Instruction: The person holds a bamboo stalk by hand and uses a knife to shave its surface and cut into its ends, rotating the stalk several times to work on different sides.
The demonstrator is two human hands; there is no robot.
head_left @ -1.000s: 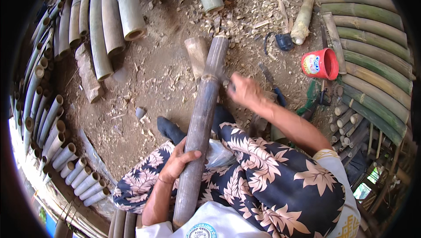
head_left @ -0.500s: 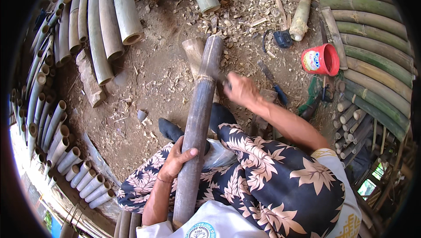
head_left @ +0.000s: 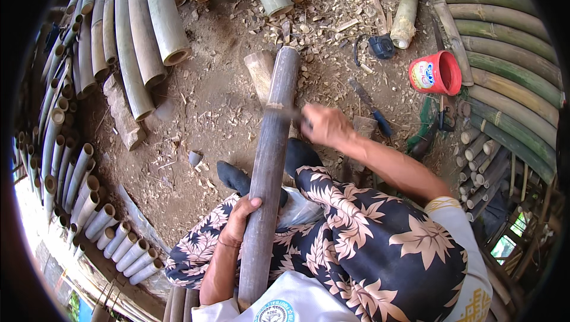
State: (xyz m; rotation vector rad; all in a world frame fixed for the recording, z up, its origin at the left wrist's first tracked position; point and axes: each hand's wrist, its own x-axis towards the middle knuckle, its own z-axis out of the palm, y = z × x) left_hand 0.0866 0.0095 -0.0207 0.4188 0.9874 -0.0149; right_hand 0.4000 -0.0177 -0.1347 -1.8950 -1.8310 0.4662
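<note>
A long dark bamboo pole (head_left: pixel 266 165) slants up from my lap, its far end resting by a short wooden block (head_left: pixel 259 74). My left hand (head_left: pixel 238 218) is wrapped round its lower part, thumb lying across the top. My right hand (head_left: pixel 328 126) is closed on the dark handle of a knife (head_left: pixel 288 113). The blade is smeared by motion and lies across the pole at its pale, scraped node ring; whether it touches cannot be made out. Most of the handle is hidden inside my fist.
Bamboo tubes (head_left: pixel 163 19) stand and lie along the left and far side. Thicker poles (head_left: pixel 493 10) are stacked at right, near a red bucket (head_left: pixel 449 73). A second knife (head_left: pixel 371 108), a dark coil-like object (head_left: pixel 382 47) and wood chips lie on the dirt floor.
The knife and my right hand have shifted slightly toward me, the blade now across the node ring. My left hand keeps its hold on the pole. The whole view has tilted slightly.
</note>
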